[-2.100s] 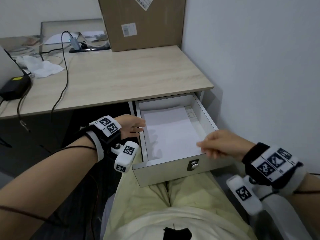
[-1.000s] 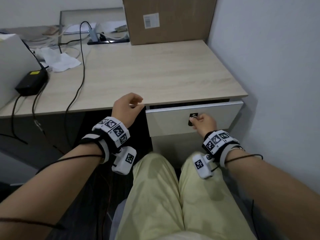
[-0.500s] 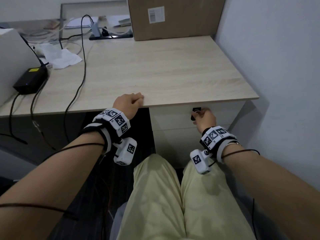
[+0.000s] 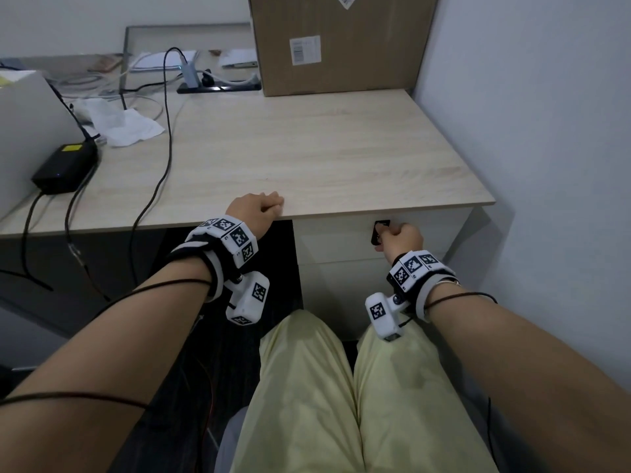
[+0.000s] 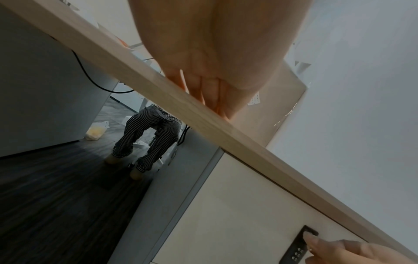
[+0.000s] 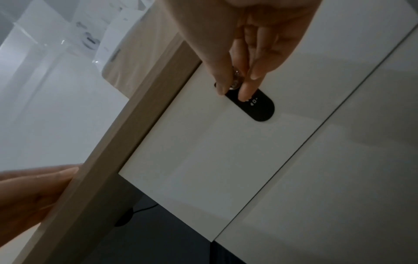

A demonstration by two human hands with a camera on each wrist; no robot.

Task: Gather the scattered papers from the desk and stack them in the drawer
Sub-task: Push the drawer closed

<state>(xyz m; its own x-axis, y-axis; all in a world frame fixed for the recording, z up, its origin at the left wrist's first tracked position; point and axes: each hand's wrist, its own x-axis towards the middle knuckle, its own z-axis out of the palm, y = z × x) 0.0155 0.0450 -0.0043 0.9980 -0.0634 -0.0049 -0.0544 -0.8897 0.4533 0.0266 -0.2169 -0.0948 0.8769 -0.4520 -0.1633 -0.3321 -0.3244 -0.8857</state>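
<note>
Drawer [image 4: 345,233] is sitting flush under the desk [image 4: 307,158] top, papers not visible. Right hand [image 4: 401,238] is pinching the small knob [image 6: 235,80] on the black lock plate [image 6: 255,107] of the drawer front. Left hand [image 4: 254,213] is curling its fingers [image 5: 203,89] over the desk's front edge, just left of the drawer. Cardboard box [image 4: 338,42] is standing at the desk's back edge.
</note>
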